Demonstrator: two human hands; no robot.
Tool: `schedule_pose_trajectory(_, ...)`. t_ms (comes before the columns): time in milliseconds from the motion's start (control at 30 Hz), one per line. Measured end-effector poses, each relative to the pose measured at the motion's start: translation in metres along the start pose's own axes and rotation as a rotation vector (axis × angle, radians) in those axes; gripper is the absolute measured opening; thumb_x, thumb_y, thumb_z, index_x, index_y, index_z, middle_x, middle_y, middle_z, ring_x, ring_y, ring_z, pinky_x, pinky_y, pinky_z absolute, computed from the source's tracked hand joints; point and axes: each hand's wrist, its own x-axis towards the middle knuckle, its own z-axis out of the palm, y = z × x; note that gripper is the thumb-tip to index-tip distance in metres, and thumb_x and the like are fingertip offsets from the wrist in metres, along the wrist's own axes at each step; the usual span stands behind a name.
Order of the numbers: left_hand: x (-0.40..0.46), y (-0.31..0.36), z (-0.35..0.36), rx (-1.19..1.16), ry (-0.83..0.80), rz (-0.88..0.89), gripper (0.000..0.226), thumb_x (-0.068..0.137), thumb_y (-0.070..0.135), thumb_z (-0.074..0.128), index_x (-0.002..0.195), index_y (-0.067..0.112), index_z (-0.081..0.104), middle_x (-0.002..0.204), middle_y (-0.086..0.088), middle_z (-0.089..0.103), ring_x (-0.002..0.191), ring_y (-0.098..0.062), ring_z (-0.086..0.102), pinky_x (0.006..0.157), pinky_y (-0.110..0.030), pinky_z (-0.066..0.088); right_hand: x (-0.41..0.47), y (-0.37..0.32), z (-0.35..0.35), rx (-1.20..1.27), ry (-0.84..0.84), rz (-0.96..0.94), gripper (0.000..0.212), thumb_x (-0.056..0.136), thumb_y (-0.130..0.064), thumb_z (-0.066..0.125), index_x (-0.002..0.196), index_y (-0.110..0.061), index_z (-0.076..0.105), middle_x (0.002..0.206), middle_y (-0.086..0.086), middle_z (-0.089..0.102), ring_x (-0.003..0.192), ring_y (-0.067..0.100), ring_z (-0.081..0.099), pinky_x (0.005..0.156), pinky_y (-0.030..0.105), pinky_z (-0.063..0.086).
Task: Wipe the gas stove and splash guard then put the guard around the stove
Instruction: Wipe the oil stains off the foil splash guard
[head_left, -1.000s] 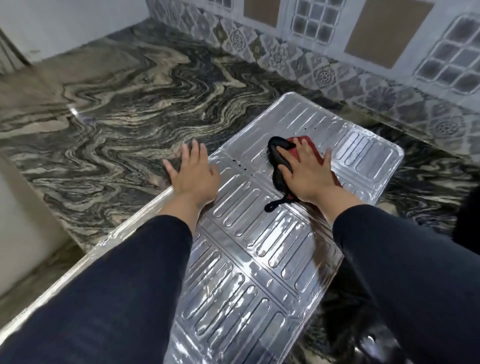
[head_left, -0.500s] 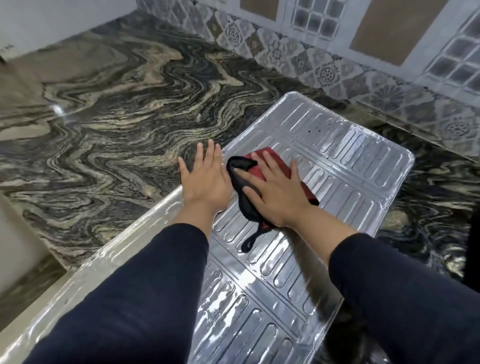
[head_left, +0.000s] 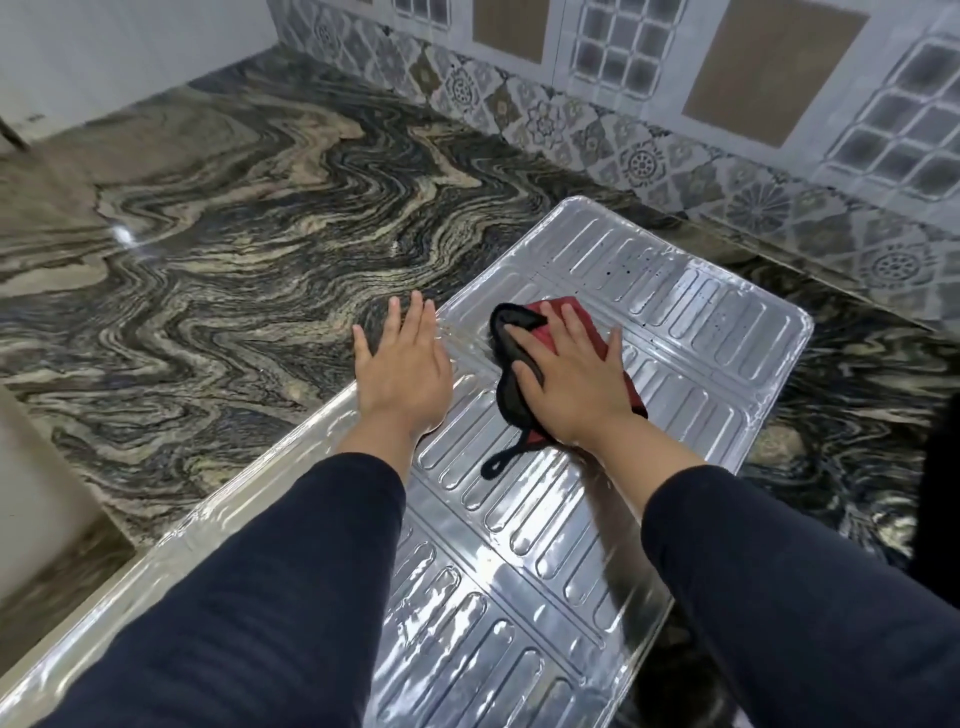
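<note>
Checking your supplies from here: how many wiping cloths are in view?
1: a red cloth with black edging, pressed flat under the right hand on the ribbed silver foil splash guard. Others may lie out of view.

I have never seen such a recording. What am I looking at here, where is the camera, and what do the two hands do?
There is no machine: a person wears the camera on the head, so it looks down at their own arms. A shiny ribbed splash guard lies flat on a marbled counter. The left hand rests flat on the guard's edge, fingers straight. The right hand presses a red and black cloth onto the guard. Some dark specks show near the guard's far end. No stove is in view.
</note>
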Motion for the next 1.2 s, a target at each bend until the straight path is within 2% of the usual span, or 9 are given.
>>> schedule_pose_trajectory(100,0.0,0.002,0.001,-0.002,0.007,-0.002,0.056,0.1,0.033,0.012,0.153,0.019,0.002,0.162,0.007,-0.005,0.149,-0.014,-0.009,0.119,-0.054,-0.005,0.01,-0.007,-0.002,0.004,-0.018,0.039,0.05,0.097,-0.053,0.015,0.147,-0.045,0.017,0.162,0.001,-0.001,0.148,0.022,-0.013,0.111,0.063,-0.015)
schedule_pose_trajectory(233,0.003,0.003,0.004,0.005,0.037,-0.025,0.058,0.098,0.029,0.017,0.153,0.017,0.004,0.162,0.007,-0.004,0.149,-0.013,-0.008,0.118,-0.053,-0.005,0.015,-0.022,-0.002,-0.025,-0.021,-0.251,0.047,0.098,-0.053,0.015,0.145,-0.049,0.021,0.162,-0.005,0.003,0.148,0.021,-0.01,0.111,0.061,-0.015)
schedule_pose_trajectory(367,0.003,0.002,0.007,0.021,0.041,-0.041,0.058,0.099,0.029,0.014,0.153,0.015,0.0,0.162,0.005,-0.007,0.148,-0.011,-0.01,0.119,-0.051,-0.005,0.051,-0.03,-0.001,-0.02,-0.047,-0.304,0.046,0.098,-0.052,0.02,0.143,-0.05,0.023,0.162,-0.007,0.007,0.149,0.019,-0.007,0.113,0.061,-0.012)
schedule_pose_trajectory(533,0.001,0.002,0.005,0.013,0.03,-0.039,0.057,0.1,0.033,0.01,0.153,0.018,-0.001,0.161,0.006,-0.008,0.147,-0.011,-0.012,0.12,-0.049,-0.006,0.104,0.033,-0.011,-0.012,-0.009,-0.126,0.047,0.096,-0.056,0.022,0.143,-0.052,0.023,0.162,-0.004,0.008,0.149,0.016,-0.004,0.114,0.059,-0.007)
schedule_pose_trajectory(667,0.002,0.003,0.007,0.009,0.038,-0.052,0.057,0.1,0.032,0.012,0.153,0.018,0.0,0.161,0.007,-0.007,0.148,-0.011,-0.012,0.12,-0.049,-0.006,0.134,0.089,-0.025,-0.05,-0.026,0.065,0.051,0.096,-0.055,0.019,0.146,-0.045,0.02,0.162,0.001,0.009,0.149,0.017,-0.004,0.115,0.059,-0.007)
schedule_pose_trajectory(867,0.004,0.004,0.008,0.014,0.05,-0.043,0.057,0.099,0.032,0.013,0.153,0.017,0.001,0.161,0.006,-0.006,0.148,-0.012,-0.01,0.119,-0.052,-0.005,0.115,0.072,-0.018,-0.021,0.097,0.565,0.055,0.097,-0.044,0.017,0.15,-0.031,0.017,0.162,0.01,0.002,0.148,0.03,-0.005,0.114,0.059,-0.01)
schedule_pose_trajectory(900,0.003,0.005,0.009,0.01,0.054,-0.043,0.057,0.099,0.031,0.013,0.153,0.017,0.002,0.162,0.006,-0.005,0.148,-0.012,-0.009,0.119,-0.052,-0.005,0.105,0.068,-0.018,-0.008,0.093,0.594,0.056,0.096,-0.045,0.018,0.151,-0.032,0.017,0.162,0.01,0.001,0.148,0.031,-0.006,0.114,0.059,-0.01)
schedule_pose_trajectory(1067,0.003,0.004,0.008,-0.001,0.051,-0.049,0.056,0.1,0.03,0.014,0.153,0.016,0.004,0.162,0.006,-0.002,0.149,-0.012,-0.006,0.119,-0.053,-0.003,0.05,0.082,-0.019,-0.016,0.037,0.24,0.053,0.096,-0.053,0.02,0.147,-0.043,0.018,0.162,0.002,0.007,0.149,0.024,-0.004,0.117,0.053,-0.006)
schedule_pose_trajectory(1200,0.002,0.004,0.005,-0.007,0.036,-0.043,0.057,0.1,0.032,0.012,0.153,0.016,0.004,0.162,0.006,-0.004,0.148,-0.012,-0.008,0.119,-0.052,-0.004,0.021,0.119,-0.024,-0.021,0.035,0.382,0.054,0.095,-0.053,0.02,0.148,-0.041,0.016,0.162,0.0,0.004,0.149,0.02,-0.007,0.117,0.053,-0.007)
